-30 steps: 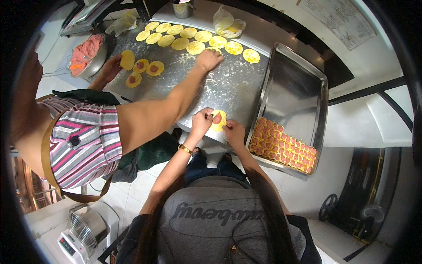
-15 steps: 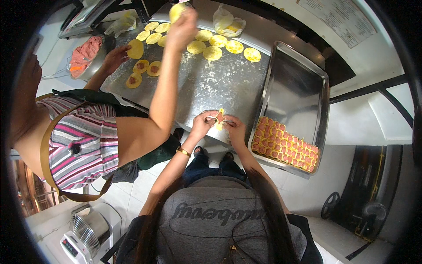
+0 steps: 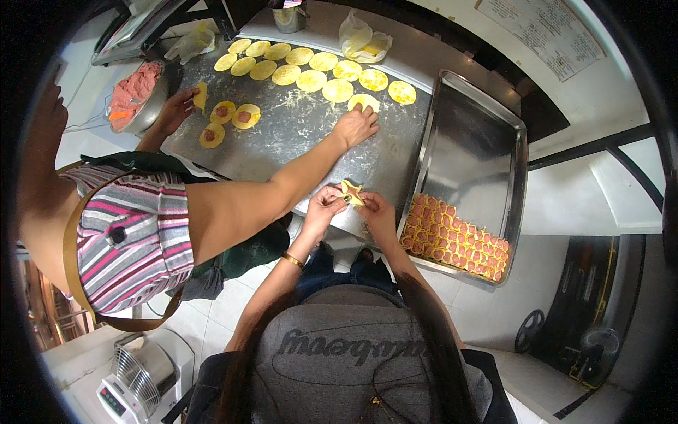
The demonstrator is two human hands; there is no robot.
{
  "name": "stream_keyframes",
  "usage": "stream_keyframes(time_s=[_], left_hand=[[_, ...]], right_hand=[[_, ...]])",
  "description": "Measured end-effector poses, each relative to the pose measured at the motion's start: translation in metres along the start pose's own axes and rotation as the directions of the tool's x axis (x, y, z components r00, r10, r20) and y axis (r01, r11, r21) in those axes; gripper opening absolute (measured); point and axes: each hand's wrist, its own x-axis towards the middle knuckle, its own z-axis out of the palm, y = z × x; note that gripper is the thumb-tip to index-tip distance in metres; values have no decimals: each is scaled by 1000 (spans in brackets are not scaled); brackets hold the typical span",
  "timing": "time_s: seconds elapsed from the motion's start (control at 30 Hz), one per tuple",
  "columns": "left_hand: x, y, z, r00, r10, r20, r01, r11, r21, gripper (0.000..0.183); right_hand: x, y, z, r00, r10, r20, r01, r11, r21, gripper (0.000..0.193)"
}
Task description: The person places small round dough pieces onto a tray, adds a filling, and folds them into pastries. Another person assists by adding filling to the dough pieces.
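Observation:
A dumpling (image 3: 350,193) with a yellow wrapper and pinkish filling is held between my two hands, over the near edge of the metal table (image 3: 296,152). My left hand (image 3: 323,210) pinches its left side, with a gold-coloured bracelet on that wrist. On the other side, the fingertips of my right hand (image 3: 377,212) are closed on the wrapper's edge. The wrapper's corners stick out around the filling. To the right, a steel tray (image 3: 474,127) holds packed rows of finished dumplings (image 3: 459,244) at its near end.
A co-worker's hand (image 3: 358,127) rests by a round wrapper (image 3: 364,104); the other hand (image 3: 178,109) holds another. Several wrappers (image 3: 311,80) lie in rows at the back, with three meat-topped ones (image 3: 246,116) at left. A bowl (image 3: 147,107) holds pink filling (image 3: 134,90).
The co-worker's near arm has swung down and right from the back, and a wrapper now lies under that hand. More wrappers show in the rows. My hands keep hold of the dumpling, its wrapper turned.

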Motion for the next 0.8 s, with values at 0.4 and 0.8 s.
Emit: stream_keyframes(time_s=[0.4,0.8], left_hand=[[3,-15,-1,941,333,68,-323,813,485,11],[4,-20,19,967,234,101,-234,661,713,26]], right_hand=[[10,4,-29,979,-126,158,170,936,-309,32],[26,-14,-34,915,-194,354,397,592,-701,16]])
